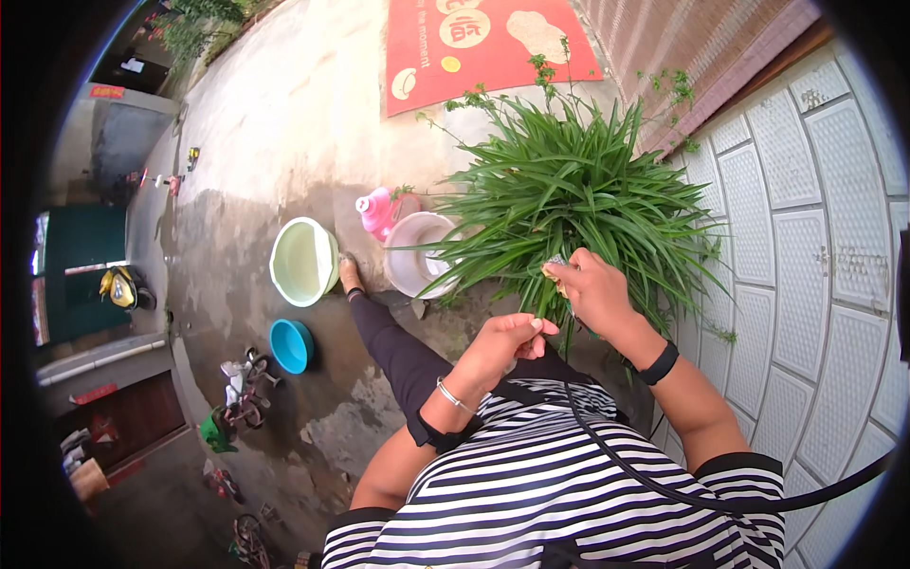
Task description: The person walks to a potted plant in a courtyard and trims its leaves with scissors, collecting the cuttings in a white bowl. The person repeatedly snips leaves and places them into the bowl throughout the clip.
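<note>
A large bushy plant with long, narrow green leaves (576, 185) stands before me, close to the tiled wall. My right hand (597, 288) is closed on a small crumpled yellowish and silvery item (556, 272) at the near edge of the leaves; whether it is a cloth or a wrapper I cannot tell. My left hand (513, 334) is held just left of and below it, near some leaf tips. Its thumb and index finger meet or nearly meet, and whether a leaf tip lies between them I cannot tell.
A pale tiled wall (782, 235) rises at the right. Left of the plant are a whitish basin (405, 259), a pink plastic jug (377, 213), a pale green basin (302, 262) and a blue basin (290, 346). A red mat (490, 53) lies beyond; children's bikes (245, 395) stand at the left.
</note>
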A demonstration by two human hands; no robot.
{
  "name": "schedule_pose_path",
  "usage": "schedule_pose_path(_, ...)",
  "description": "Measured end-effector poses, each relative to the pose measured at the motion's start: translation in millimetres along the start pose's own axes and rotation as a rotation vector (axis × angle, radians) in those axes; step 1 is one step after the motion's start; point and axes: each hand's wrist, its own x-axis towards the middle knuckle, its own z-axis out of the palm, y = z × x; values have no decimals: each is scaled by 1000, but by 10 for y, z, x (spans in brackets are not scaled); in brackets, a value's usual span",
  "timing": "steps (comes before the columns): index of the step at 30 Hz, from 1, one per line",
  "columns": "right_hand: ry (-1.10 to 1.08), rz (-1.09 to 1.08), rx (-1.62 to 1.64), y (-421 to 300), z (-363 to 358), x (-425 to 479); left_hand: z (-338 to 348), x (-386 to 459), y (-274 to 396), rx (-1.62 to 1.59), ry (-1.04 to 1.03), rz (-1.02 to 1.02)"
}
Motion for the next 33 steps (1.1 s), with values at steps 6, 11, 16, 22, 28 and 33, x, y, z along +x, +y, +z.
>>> schedule_pose_path(6, -224, 82, 319, -276, -111, -175, -71, -29, -67, -15, 31, -29)
schedule_pose_path(11, -141, 195, 9, -29, 188, 36, -47, -37, -11, 7, 24, -19)
schedule_pose_path(16, -199, 262, -28, 8, 283, 171, -84, -44, -24, 11, 22, -13)
schedule_pose_path(22, -81, 311, -76, 280, 339, 595, -138, -28, -76, 14, -2, -6)
schedule_pose_path(28, -476, 665, -205, 584, 326, 1102, -219, -46, -141, 13, 1, 8)
schedule_pose_path(33, -696, 621, -164, 581, 434, 1054, -245, -114, -121, -10, 21, 32)
